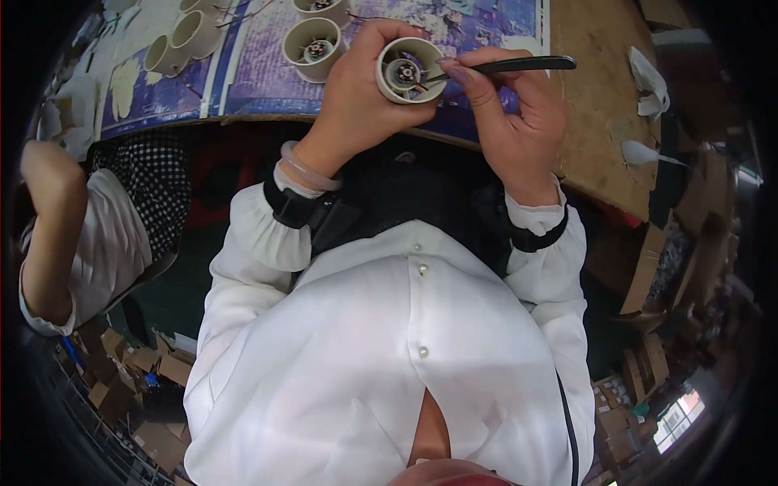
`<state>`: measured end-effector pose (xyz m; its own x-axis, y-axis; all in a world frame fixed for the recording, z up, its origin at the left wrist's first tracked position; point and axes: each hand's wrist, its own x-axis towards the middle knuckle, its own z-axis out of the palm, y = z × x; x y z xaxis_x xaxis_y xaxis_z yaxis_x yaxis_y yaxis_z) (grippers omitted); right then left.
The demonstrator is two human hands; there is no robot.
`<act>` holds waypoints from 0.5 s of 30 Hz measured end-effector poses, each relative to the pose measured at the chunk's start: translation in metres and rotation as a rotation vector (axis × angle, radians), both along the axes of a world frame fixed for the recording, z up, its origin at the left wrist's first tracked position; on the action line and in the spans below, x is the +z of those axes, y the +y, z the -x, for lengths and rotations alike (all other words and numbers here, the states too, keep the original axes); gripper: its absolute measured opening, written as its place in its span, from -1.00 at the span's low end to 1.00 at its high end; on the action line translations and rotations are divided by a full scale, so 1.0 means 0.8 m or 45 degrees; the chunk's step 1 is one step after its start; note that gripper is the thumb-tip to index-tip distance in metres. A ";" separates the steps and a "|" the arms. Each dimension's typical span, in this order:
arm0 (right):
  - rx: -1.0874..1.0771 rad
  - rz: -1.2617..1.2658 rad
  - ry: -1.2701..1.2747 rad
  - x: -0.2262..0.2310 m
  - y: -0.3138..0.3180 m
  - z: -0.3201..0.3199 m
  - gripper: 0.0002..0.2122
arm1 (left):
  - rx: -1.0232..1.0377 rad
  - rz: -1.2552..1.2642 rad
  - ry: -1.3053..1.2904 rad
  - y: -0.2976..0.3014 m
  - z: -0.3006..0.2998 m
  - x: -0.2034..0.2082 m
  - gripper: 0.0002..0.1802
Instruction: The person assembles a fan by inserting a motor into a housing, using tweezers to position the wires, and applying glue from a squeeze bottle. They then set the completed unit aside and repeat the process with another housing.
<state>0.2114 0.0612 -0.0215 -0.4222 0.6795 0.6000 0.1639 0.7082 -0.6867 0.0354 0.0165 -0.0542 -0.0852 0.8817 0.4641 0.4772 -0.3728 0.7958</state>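
My left hand is wrapped round a cream cup-shaped housing, its open top facing up. Inside sits a small round part with a dark centre and thin wires. Pinched in my right hand is a pair of black tweezers, its handle pointing right. The slim tip reaches over the rim into the housing, beside the round part; exactly what it touches is too small to tell. Another cream housing with a similar part inside stands just left of my left hand.
More cream housings stand farther left, some with wires. Purple printed sheets cover the table, whose bare brown board lies at right with a white spoon-like scoop and crumpled white plastic. A co-worker's arm is at left; cardboard boxes lie below.
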 end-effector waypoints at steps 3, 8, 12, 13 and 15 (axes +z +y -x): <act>-0.023 -0.077 -0.019 0.002 0.000 0.002 -0.90 | -0.008 -0.003 -0.052 0.000 -0.002 -0.003 -0.38; -0.041 -0.194 -0.016 -0.002 -0.002 0.004 -0.92 | 0.006 0.013 -0.103 -0.001 -0.003 -0.004 -0.38; -0.007 -0.248 -0.056 -0.001 0.000 0.002 -0.91 | -0.002 -0.103 -0.020 -0.001 -0.003 -0.005 -0.37; -0.012 -0.247 -0.058 -0.003 0.000 0.002 -0.91 | -0.007 -0.102 -0.022 -0.001 -0.003 -0.005 -0.37; -0.007 -0.192 0.003 -0.009 0.000 0.001 -0.89 | 0.030 -0.077 -0.024 -0.002 -0.003 -0.005 -0.35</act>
<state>0.2108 0.0614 -0.0289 -0.4173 0.5841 0.6962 0.1668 0.8023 -0.5732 0.0379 0.0147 -0.0580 -0.1148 0.8498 0.5145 0.4719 -0.4091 0.7810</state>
